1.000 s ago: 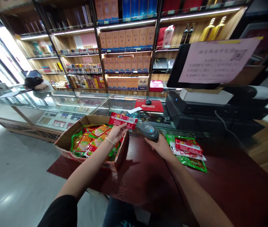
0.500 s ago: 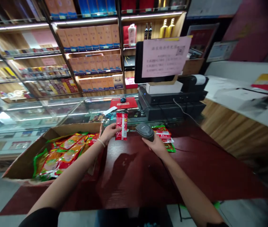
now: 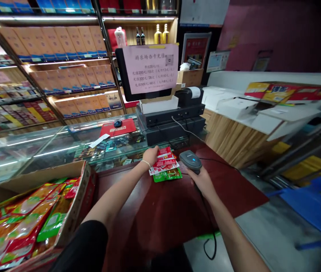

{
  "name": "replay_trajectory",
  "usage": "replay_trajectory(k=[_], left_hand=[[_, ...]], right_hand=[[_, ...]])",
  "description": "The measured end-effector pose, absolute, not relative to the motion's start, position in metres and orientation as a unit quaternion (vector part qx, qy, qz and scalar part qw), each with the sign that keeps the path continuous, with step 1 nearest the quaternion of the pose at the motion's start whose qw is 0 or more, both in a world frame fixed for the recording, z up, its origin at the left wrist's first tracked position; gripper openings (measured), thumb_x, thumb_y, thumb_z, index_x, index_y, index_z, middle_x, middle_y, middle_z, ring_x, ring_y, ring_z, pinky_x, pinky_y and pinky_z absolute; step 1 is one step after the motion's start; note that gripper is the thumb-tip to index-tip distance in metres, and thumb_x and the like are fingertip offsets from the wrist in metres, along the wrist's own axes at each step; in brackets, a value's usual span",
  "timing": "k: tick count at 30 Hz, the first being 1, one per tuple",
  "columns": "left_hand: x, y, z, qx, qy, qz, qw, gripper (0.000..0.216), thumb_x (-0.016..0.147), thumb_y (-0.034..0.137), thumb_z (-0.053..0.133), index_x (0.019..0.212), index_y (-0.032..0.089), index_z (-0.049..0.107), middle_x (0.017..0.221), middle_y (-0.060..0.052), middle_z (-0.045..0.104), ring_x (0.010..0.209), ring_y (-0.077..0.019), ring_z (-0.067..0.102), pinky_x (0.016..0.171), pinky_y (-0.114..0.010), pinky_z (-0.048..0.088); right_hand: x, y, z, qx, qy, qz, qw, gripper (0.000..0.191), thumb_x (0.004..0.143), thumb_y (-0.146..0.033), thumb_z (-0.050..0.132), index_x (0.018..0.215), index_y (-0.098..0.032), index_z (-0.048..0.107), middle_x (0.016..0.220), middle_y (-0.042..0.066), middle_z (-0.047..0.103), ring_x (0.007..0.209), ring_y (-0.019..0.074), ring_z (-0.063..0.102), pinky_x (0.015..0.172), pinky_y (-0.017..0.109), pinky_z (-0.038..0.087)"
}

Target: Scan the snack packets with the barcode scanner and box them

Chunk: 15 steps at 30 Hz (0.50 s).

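My left hand [image 3: 150, 155] is at the pile near the counter's back edge, its fingers closed at the edge of a red snack packet [image 3: 165, 152] lying on top. Below this are more red packets with white label strips, and a green-edged packet [image 3: 168, 175] sticks out at the front of the pile. Just right of the pile, my right hand [image 3: 203, 182] grips a dark grey barcode scanner [image 3: 191, 161] with a small blue light lit on its top. The scanner's cable hangs past the counter's front edge.
An open cardboard box [image 3: 84, 185] of snack packets stands at the left. Behind the pile are a cash drawer [image 3: 174, 130] and a screen covered by a pink paper sign [image 3: 152, 70]. A computer mouse [image 3: 118, 123] rests on a red mat. A blue chair [image 3: 313, 204] stands right.
My left hand has carried the red packet rightward onto the pile beside the scanner. The scanner has shifted right of the pile and shows a blue light. My view has turned right.
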<state>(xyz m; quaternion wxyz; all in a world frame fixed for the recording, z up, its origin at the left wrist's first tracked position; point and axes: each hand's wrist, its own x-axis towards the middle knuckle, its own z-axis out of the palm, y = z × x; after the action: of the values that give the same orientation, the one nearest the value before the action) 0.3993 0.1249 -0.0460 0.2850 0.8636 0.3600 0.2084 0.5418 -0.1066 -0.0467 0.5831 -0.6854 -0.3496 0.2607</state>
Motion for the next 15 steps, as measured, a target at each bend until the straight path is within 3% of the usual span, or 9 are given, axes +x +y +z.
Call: replay_trajectory(k=[4,8,15], left_hand=[[0.403,0.125,-0.053,0.869,0.353,0.200,0.284,0.021,0.081,0.010,0.059,0.096,0.020,0.068,0.100,-0.013,0.069,0.106,-0.0260,0.061,0.101,-0.035,0.039],[0.382,0.125,-0.045,0.871,0.350,0.202,0.279,0.025,0.080,0.010,0.059,0.099,0.022,0.070,0.104,-0.010,0.070,0.106,-0.0255,0.062,0.100,-0.033,0.040],[0.301,0.119,0.012,0.875,0.327,0.244,0.260,0.022,0.083,0.020,0.062,0.100,0.026,0.073,0.098,-0.006,0.073,0.095,-0.0251,0.065,0.094,-0.032,0.044]], right_hand=[[0.546,-0.110,-0.050,-0.677,-0.340,0.267,0.596,0.048,0.074,-0.055,0.069,0.105,-0.022,0.054,0.048,-0.008,0.050,0.037,0.0144,0.044,0.037,0.027,0.034],[0.539,-0.103,-0.045,-0.679,-0.349,0.263,0.589,0.043,0.074,-0.055,0.069,0.098,-0.022,0.055,0.044,-0.008,0.048,0.037,0.0152,0.044,0.038,0.027,0.034],[0.502,-0.068,-0.024,-0.676,-0.426,0.260,0.542,0.038,0.072,-0.056,0.068,0.082,-0.020,0.061,0.042,-0.005,0.049,0.039,0.0154,0.045,0.043,0.029,0.036]])
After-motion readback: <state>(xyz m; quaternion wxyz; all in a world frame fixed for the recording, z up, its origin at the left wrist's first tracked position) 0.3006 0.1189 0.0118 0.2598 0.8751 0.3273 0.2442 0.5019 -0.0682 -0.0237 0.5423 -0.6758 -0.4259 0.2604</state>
